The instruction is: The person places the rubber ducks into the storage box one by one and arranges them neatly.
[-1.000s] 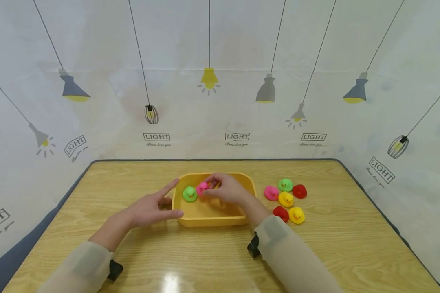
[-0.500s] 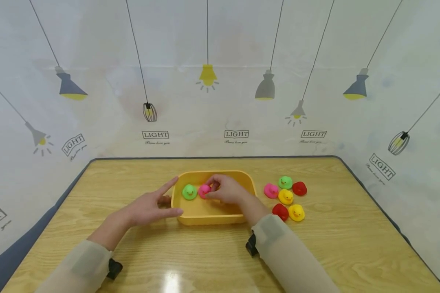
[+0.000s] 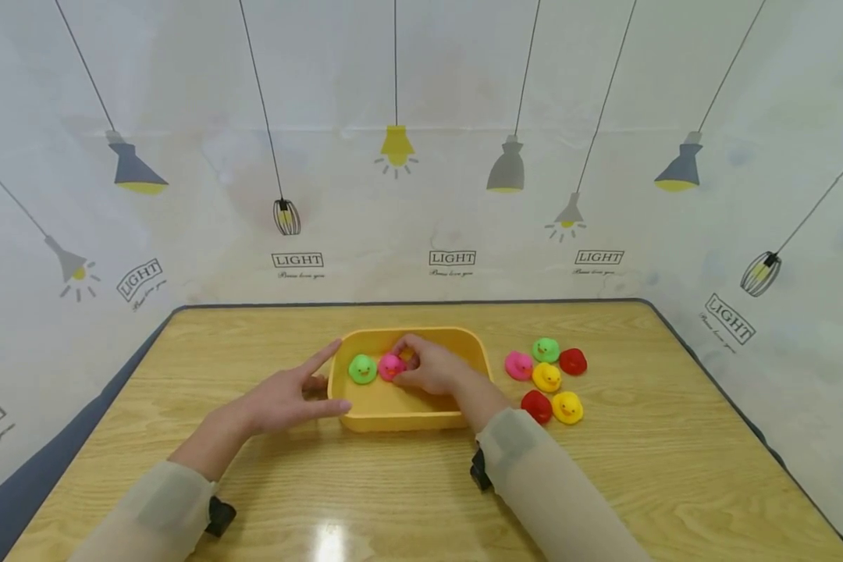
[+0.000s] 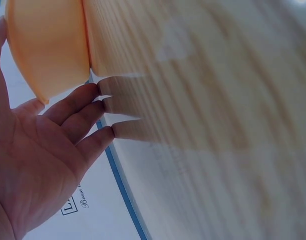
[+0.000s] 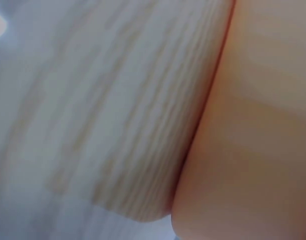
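A yellow-orange plastic basin (image 3: 407,422) lies on the table with a green toy duck (image 3: 362,369) inside at its left. My right hand (image 3: 432,367) reaches over the front rim and pinches a pink toy duck (image 3: 389,367) between thumb and fingers, low in the basin beside the green one. My left hand (image 3: 288,400) spreads its fingers at the basin's left end, thumb and index finger right at the rim. In the left wrist view its lower fingertips (image 4: 105,132) meet the table. The right wrist view shows the basin's outer wall (image 5: 257,150); the hand is out of that view.
On the wooden table (image 3: 267,499), right of the basin, sits a loose group of toy ducks: a green one (image 3: 545,350), a pink one (image 3: 518,365), a red one (image 3: 573,361) and several more. A lamp-printed cloth backdrop (image 3: 365,273) rises along the table's back and sides.
My right hand has lowered the pink duck onto or close to the basin floor, shifting it slightly right, away from the green duck. The left hand has stayed in place.
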`<state>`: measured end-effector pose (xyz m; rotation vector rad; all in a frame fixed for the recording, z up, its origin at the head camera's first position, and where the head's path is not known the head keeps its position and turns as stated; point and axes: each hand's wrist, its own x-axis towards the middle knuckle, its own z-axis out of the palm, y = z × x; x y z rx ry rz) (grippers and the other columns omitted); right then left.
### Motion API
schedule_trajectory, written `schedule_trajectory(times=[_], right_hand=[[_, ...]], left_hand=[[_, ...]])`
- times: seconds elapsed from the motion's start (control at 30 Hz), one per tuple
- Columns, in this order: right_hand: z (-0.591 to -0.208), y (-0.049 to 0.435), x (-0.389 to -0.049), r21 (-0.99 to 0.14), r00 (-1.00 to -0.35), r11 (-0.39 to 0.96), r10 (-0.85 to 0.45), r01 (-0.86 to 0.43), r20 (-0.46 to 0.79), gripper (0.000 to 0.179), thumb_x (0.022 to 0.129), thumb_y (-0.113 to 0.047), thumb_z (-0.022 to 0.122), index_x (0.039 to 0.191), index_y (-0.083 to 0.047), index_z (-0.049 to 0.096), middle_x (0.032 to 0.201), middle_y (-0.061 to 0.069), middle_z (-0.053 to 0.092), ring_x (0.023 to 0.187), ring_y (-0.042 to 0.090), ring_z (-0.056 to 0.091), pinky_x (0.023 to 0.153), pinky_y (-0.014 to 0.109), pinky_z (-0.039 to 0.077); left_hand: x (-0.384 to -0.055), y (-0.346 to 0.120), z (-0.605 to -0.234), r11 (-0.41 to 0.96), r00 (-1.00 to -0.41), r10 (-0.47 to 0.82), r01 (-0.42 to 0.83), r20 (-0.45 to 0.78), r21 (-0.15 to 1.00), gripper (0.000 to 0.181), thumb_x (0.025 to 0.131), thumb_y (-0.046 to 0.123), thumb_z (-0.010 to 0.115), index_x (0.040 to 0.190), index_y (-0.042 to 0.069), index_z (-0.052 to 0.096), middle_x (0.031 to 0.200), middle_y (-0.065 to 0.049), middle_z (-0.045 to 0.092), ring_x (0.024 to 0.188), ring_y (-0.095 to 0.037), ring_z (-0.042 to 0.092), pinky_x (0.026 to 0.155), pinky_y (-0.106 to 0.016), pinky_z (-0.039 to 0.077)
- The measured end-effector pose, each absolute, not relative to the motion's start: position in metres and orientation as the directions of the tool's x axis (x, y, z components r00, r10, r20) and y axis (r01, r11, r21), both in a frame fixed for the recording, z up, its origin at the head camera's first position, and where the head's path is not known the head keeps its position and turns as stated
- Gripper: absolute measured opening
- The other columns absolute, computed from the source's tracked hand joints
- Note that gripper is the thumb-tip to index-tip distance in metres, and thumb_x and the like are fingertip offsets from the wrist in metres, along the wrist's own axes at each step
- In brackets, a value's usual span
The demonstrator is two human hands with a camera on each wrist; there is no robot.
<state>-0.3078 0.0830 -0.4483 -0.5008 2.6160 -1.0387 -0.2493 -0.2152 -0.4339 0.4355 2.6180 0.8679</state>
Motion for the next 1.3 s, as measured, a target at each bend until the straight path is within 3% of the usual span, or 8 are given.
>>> schedule_trajectory(times=[0.6, 1.3], right_hand=[[-0.4487, 0.0822, -0.3091, -0.694, -0.896, 0.689, -0.42, -0.211, -0.144, 0.036, 0.1, -0.025, 0.084, 0.13, -0.022, 0.064, 0.088, 0.002, 0.059, 0.084, 0.02, 0.057, 0.081, 0.031, 0.046], [-0.4481, 0.0807, -0.308, -0.691, -0.9, 0.696, -0.408, -0.198, -0.153, 0.035, 0.101, -0.028, 0.083, 0.13, -0.025, 0.064, 0.092, 0.003, 0.061, 0.089, 0.021, 0.058, 0.083, 0.033, 0.046]], left_hand=[[-0.2499, -0.2152, -0.435, 0.762, -0.891, 0.392, 0.176, -0.228, 0.623, 0.109, 0.094, 0.076, 0.071, 0.176, 0.046, 0.006, 0.159, -0.02, 0.062, 0.15, -0.048, 0.054, 0.123, -0.073, 0.039], [-0.2474, -0.2152, -0.4334, 0.759, -0.891, 0.393, 0.173, -0.229, 0.627, 0.109, 0.094, 0.076, 0.071, 0.176, 0.046, 0.005, 0.16, -0.021, 0.06, 0.151, -0.05, 0.053, 0.124, -0.075, 0.037]])
